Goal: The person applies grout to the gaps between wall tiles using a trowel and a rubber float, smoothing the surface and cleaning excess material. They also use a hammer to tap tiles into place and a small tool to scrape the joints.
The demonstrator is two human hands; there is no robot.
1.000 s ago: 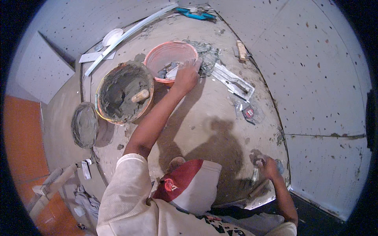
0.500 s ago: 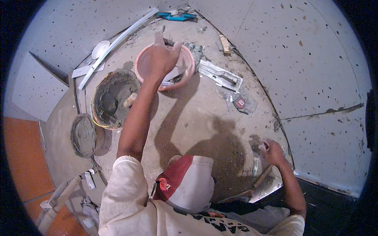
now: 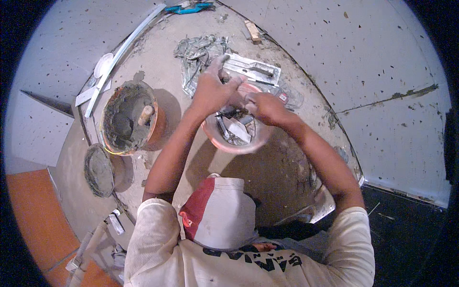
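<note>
A round pinkish-orange bucket (image 3: 229, 147), smeared by motion, is in front of me with its mouth facing up. Inside lie white scraps (image 3: 237, 129) and dark bits. At its far left rim, my left hand (image 3: 215, 93) grips it with the lower fingers, while the forefinger and thumb stick out. My right hand (image 3: 268, 109) is curled closed on the far right rim, near the left fingertips. The two hands hide most of that rim. Just beyond them lie a metal trowel (image 3: 253, 69) and a crumpled grey-green plastic sheet (image 3: 196, 50).
To the left stands a mortar bucket (image 3: 160, 125) with a tool handle (image 3: 146, 115) sticking out, beside a smaller mortar pail (image 3: 99, 171). A long white strip (image 3: 125, 48) lies along the left wall. Wood (image 3: 252, 31) rests by the right wall; a red-and-white cap (image 3: 217, 210) fills the lower middle.
The bucket has come nearer and to the right with my left hand at it. My right hand has left the floor at the far right and reached the bucket's rim. The view has shifted slightly.
</note>
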